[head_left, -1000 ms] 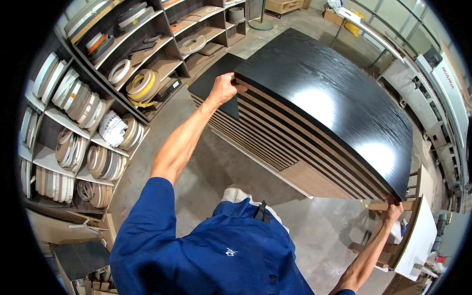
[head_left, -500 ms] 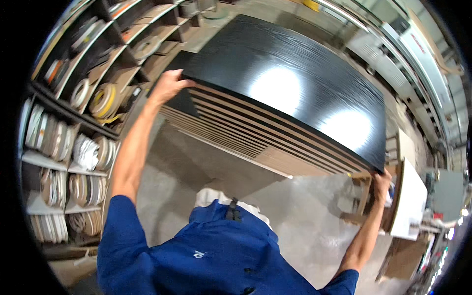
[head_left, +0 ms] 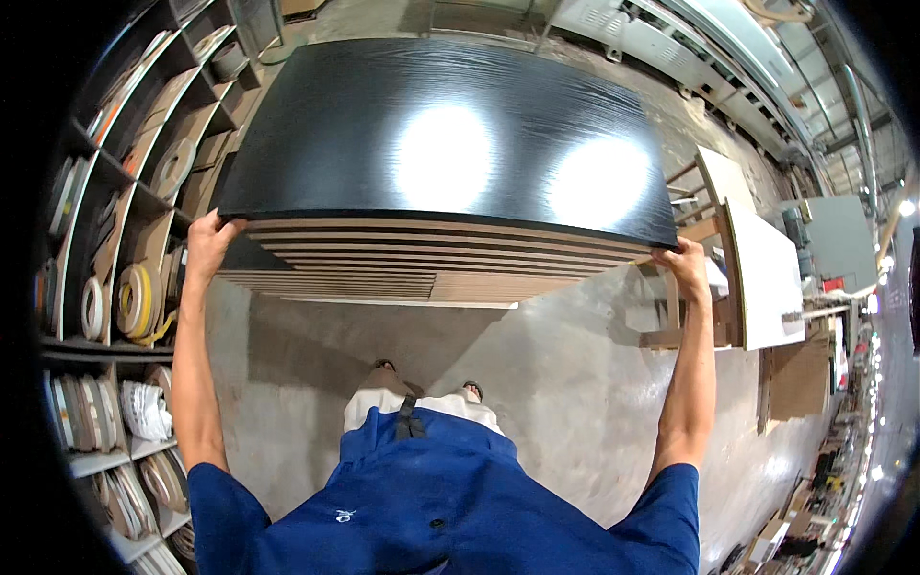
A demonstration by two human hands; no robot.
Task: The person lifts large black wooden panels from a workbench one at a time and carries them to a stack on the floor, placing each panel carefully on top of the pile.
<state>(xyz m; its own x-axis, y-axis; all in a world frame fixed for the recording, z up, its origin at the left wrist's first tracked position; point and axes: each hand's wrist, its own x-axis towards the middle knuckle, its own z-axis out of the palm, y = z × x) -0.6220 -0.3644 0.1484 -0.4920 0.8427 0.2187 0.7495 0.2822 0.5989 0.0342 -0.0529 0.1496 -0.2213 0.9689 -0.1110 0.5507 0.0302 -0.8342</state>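
Observation:
A wide, glossy black wood-grain panel (head_left: 517, 105) lies in front of me across a tall stack of boards (head_left: 383, 285). My left hand (head_left: 208, 245) grips its near left corner, thumb on the front edge. Over at the near right corner, my right hand (head_left: 686, 266) is closed round the edge in the same way. Below the panel the stack shows alternating dark and light-brown edges. Whether the panel is lifted off the board beneath it I cannot tell. Two bright light reflections lie on its surface.
Shelves (head_left: 134, 192) with rolls of edge banding (head_left: 140, 299) stand close at my left. To the right are a wooden rack (head_left: 724, 240) and a pale board (head_left: 764, 278) leaning by it. A long grey machine (head_left: 661, 48) runs along the back. Grey concrete floor (head_left: 565, 402) surrounds my feet.
My view has turned to the right, so the panel's near edge now runs almost level across it. Both hands keep their hold on its corners, and my feet have come into view.

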